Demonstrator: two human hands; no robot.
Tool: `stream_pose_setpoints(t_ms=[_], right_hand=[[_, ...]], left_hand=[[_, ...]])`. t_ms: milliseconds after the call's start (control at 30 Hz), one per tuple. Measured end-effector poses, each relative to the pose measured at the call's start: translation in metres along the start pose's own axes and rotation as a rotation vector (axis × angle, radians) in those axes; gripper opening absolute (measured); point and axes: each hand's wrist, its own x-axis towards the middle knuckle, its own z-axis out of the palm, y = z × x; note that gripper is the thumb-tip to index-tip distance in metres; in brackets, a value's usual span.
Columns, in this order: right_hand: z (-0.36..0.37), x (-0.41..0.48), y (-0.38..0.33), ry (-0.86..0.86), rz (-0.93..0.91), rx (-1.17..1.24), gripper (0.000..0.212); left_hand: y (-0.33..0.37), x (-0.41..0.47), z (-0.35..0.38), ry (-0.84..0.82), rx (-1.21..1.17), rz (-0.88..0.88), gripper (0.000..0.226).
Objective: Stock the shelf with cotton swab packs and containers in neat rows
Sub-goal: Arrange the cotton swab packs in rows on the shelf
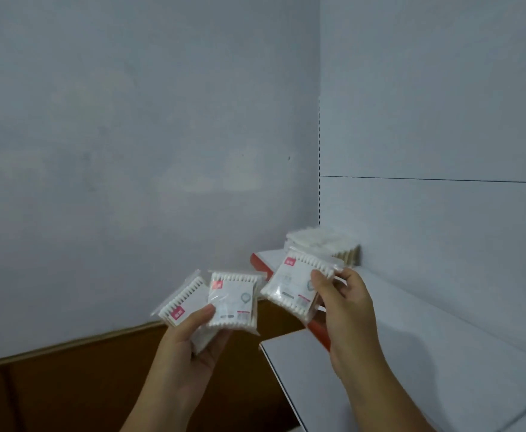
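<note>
Packs of cotton swabs occupy both hands; we see the left hand (193,335) low and near the centre, its grip closed round a fanned bundle of packs (235,299), thumb pressed across the front one and fingers curled beneath (how many lie in the fan we cannot tell, though at least two show their white tips). The right hand (349,310) has its grip on a tilted pack (293,285) by the right edge, thumb on the printed face and fingers curled behind; the pink label sits at the pack's upper left, and the pack hangs in the air in front of the left end of the shelf (411,307). At the back of that shelf, pushed into the corner against the white back panel (442,213), we make out a row of packs (321,241), blurred but upright and tight together; it sits behind the tilted pack. A red-and-white strip (260,265) runs along the shelf's left edge; a lower shelf (317,369) juts out beneath the right forearm; to the left we see a pale wall (131,151) with a brown surface (68,385) below it.
</note>
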Motion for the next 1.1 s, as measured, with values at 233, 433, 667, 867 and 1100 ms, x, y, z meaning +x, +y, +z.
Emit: stream_pose_setpoints(t_ms=[233, 433, 667, 867, 1100], right_hand=[[0.031, 0.108, 0.080, 0.052, -0.029, -0.119, 0.022], [0.067, 0.250, 0.123, 0.243, -0.157, -0.660, 0.020], [0.080, 0.367, 0.157, 0.244, -0.121, -1.258, 0.026], [0.083, 0.416, 0.197, 0.167, -0.167, -1.652, 0.011], [0.081, 0.420, 0.199, 0.084, -0.380, -1.915, 0.034]], left_hand=[[-0.004, 0.154, -0.021, 0.007, -0.114, -0.150, 0.054], [0.027, 0.307, -0.042, -0.091, -0.077, -0.186, 0.046], [0.034, 0.444, -0.031, -0.242, -0.035, -0.250, 0.042], [-0.008, 0.510, -0.021, -0.314, 0.034, -0.352, 0.042], [-0.049, 0.550, 0.007, -0.460, 0.095, -0.435, 0.041]])
